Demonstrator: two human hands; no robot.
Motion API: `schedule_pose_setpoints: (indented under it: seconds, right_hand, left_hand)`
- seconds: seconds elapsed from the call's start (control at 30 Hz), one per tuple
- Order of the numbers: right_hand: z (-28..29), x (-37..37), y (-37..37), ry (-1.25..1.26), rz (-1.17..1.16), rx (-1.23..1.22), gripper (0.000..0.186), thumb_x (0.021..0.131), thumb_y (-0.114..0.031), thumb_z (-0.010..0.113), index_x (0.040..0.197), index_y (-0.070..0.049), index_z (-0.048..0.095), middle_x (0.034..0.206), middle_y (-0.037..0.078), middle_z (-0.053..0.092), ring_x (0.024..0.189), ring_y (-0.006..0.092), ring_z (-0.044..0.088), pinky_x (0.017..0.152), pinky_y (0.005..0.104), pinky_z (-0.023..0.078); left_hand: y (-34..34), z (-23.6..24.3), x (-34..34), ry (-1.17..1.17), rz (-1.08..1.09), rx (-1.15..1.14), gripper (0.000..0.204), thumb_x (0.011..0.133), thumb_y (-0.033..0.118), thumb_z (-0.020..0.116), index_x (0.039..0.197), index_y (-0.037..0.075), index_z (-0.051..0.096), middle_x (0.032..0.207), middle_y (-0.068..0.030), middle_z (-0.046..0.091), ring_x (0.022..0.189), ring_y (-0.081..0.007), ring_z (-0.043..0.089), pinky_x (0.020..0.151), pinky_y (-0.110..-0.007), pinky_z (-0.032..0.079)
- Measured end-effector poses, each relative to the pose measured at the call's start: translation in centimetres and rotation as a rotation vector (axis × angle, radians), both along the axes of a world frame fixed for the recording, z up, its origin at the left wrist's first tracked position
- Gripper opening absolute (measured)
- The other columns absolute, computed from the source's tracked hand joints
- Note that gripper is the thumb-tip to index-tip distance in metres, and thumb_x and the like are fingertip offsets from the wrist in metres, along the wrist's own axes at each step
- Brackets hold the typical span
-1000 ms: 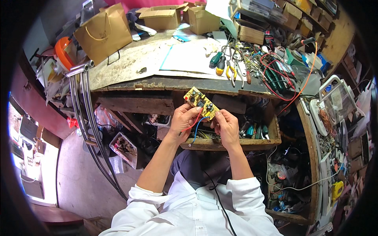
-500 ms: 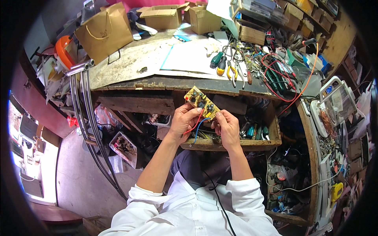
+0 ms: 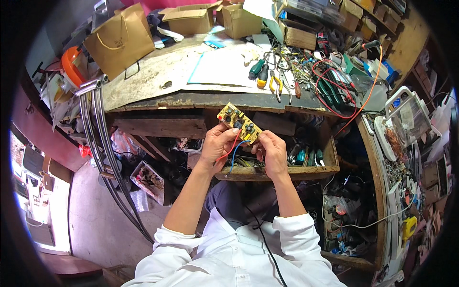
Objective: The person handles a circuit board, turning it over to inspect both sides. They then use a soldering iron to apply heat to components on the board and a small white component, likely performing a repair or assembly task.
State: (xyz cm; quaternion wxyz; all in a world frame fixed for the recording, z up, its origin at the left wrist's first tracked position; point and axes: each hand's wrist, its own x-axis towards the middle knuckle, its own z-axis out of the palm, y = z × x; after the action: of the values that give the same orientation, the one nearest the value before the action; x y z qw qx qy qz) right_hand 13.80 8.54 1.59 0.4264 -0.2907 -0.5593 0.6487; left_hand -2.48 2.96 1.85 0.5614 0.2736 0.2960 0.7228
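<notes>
A yellow circuit board (image 3: 245, 126) with dark components is held between my two hands, tilted down to the right, above an open drawer (image 3: 306, 171). My left hand (image 3: 217, 145) pinches its lower left edge, thumb on the face. My right hand (image 3: 271, 153) is closed on its right end, with the lower fingers curled. A red wire (image 3: 234, 145) runs from the board down across my left fingers. Beside it a blue wire (image 3: 233, 160) hangs over the drawer's front. The board's underside is hidden.
Beyond the drawer, the bench bears white paper (image 3: 220, 69), pliers (image 3: 276, 85), screwdrivers (image 3: 262, 76) and red test leads (image 3: 315, 71). A brown paper bag (image 3: 119, 43) and cardboard boxes (image 3: 189, 21) stand at the back. Metal tubes (image 3: 95, 124) rise at the left. Clutter (image 3: 397, 158) lines the right side.
The whole view has shifted slightly, so bench and hands appear a little further left. The circuit board is still in both hands, its angle nearly the same.
</notes>
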Motion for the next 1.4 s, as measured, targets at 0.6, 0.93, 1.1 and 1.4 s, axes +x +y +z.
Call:
schedule_pose_setpoints:
  seconds: [0.6,0.93,1.1,1.4]
  right_hand:
    - [0.0,0.0,-0.2,-0.016,-0.012,0.022,0.027,0.101,-0.021,0.049,0.087,-0.003,0.064,0.065,0.001,0.061,0.052,0.0031,0.048,0.048,0.0188,0.036]
    - [0.1,0.1,-0.2,-0.026,-0.012,0.019,0.029,0.102,-0.021,0.048,0.087,-0.002,0.064,0.066,0.001,0.062,0.052,0.0037,0.048,0.049,0.0198,0.037]
    - [0.2,0.1,-0.2,-0.038,-0.013,0.035,0.030,0.102,-0.021,0.047,0.087,-0.002,0.064,0.066,0.001,0.061,0.052,0.0040,0.048,0.049,0.0202,0.037]
    - [0.4,0.1,-0.2,-0.047,-0.015,0.051,0.029,0.102,-0.020,0.046,0.088,-0.002,0.064,0.065,0.000,0.061,0.052,0.0037,0.047,0.049,0.0199,0.037]
  left_hand:
    - [-0.4,0.5,0.2,0.001,-0.014,-0.005,0.020,0.092,0.005,0.062,0.111,-0.002,0.062,0.104,-0.0127,0.069,0.091,-0.0190,0.070,0.079,-0.034,0.059]
    - [-0.1,-0.1,-0.1,0.036,-0.021,0.006,0.026,0.090,0.006,0.064,0.115,0.000,0.061,0.106,-0.0118,0.069,0.093,-0.0200,0.069,0.083,-0.037,0.059]
    - [-0.2,0.1,0.1,0.022,0.002,-0.008,0.024,0.091,0.005,0.063,0.114,0.000,0.062,0.104,-0.0116,0.069,0.091,-0.0193,0.070,0.081,-0.035,0.059]
    - [-0.3,0.0,0.1,0.046,-0.005,-0.019,0.023,0.090,0.006,0.065,0.113,0.002,0.064,0.103,-0.0106,0.070,0.090,-0.0186,0.070,0.078,-0.035,0.060]
